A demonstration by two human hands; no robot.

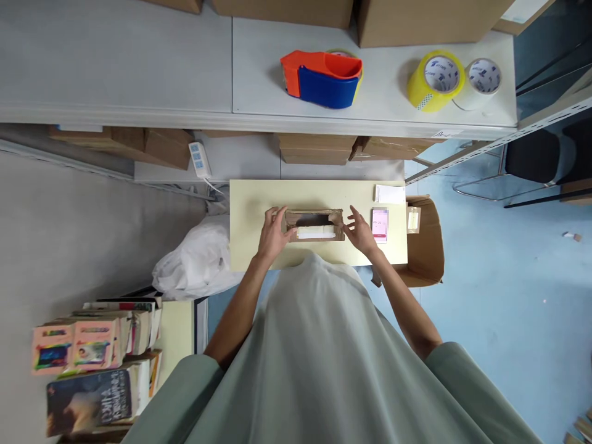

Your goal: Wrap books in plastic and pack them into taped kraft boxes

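A narrow cardboard box [315, 238] lies on the pale yellow table, its top open, showing a dark inside and a white strip along the near side. My left hand [272, 233] grips the box's left end, thumb at the near side and fingers at the far corner. At the right end is my right hand [361, 232], with its index finger stretched out past the box and its lower fingertips touching the box edge. A brown flap or piece of paper [337, 218] shows at the box's right inner corner. Right of this hand lies a phone [380, 224] with a pink screen.
White papers [389, 194] lie at the back right of the table [250, 246]. An open carton [423, 246] stands to the right. On the shelf ahead sit a tape dispenser [324, 80] and tape rolls [435, 80]. A white plastic bag [194, 259] and stacked books [97, 364] are at left.
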